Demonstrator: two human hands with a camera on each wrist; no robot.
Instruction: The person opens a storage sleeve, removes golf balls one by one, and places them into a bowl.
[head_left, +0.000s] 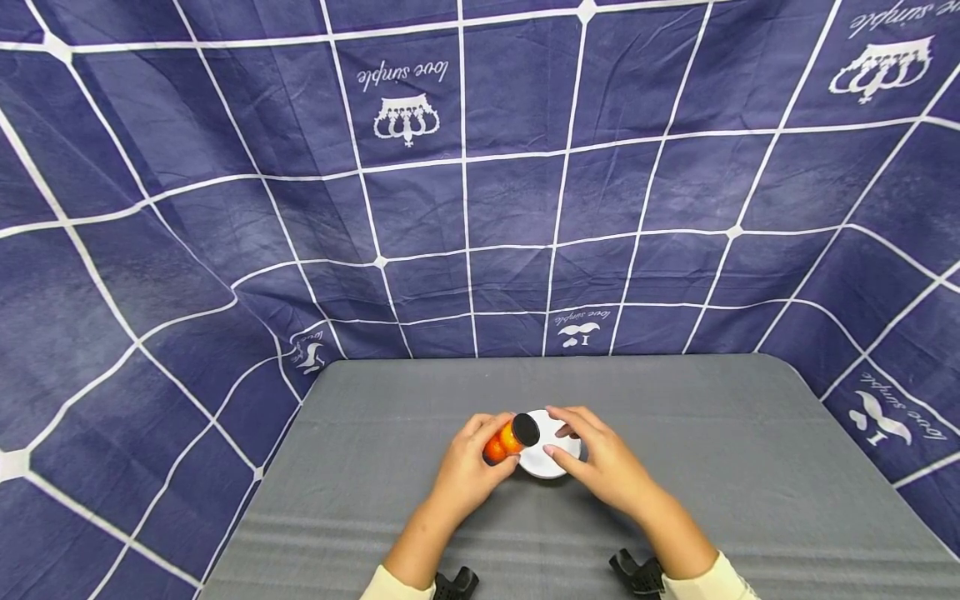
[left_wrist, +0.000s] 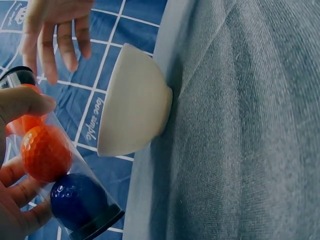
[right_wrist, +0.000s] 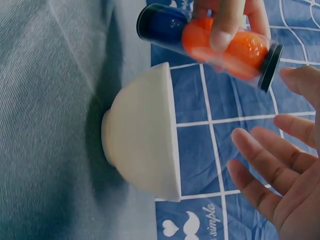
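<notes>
My left hand [head_left: 468,467] grips a clear tube of golf balls [left_wrist: 65,175] with black end caps. Inside it, orange balls [left_wrist: 46,152] and one dark blue ball [left_wrist: 79,200] show through the plastic. The tube is tilted, one capped end toward my right hand. A white bowl [right_wrist: 145,132] stands upright on the table, just below and beside the tube; the bowl's inside looks plain white in the head view. My right hand [head_left: 611,458] hovers over the bowl's right side, its fingers spread and loosely bent, holding nothing.
A grey cloth covers the table [head_left: 405,400]. Behind it and along both sides hangs a blue curtain [head_left: 517,200] with white grid lines. Black wrist mounts [head_left: 637,573] sit at both cream sleeves near the front.
</notes>
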